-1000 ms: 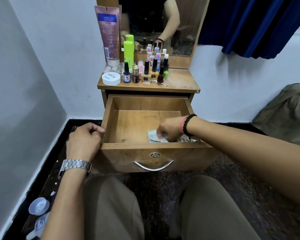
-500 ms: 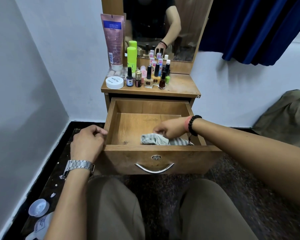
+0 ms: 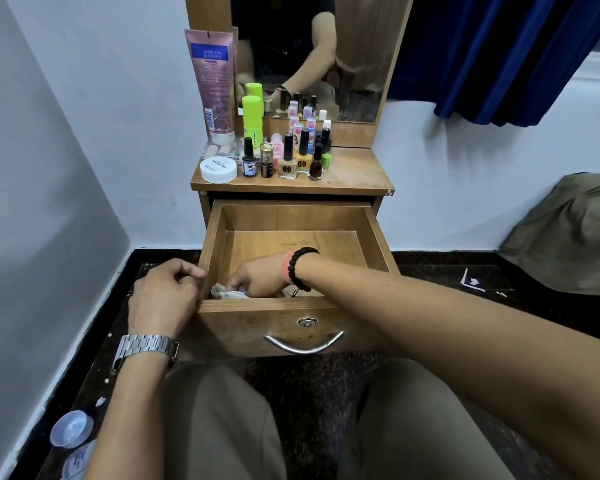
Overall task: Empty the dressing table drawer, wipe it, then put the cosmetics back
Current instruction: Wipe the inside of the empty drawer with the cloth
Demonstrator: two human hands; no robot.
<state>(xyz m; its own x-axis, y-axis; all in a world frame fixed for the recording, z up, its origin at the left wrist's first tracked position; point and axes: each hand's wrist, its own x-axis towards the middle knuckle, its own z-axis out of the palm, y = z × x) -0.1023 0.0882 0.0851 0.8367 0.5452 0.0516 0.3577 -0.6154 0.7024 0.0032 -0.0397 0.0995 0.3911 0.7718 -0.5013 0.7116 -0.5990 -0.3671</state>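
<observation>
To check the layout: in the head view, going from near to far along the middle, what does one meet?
Drawer handle → drawer lock → cloth under right hand → bare drawer floor → nail polish bottles → mirror.

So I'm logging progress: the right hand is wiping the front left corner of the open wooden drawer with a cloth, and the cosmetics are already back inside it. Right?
Not quite. The head view shows the nail polish bottles, pink tube and white jar on the dressing table top, not inside. The rest stands: the right hand holds the pale cloth in the open wooden drawer's front left corner.
</observation>
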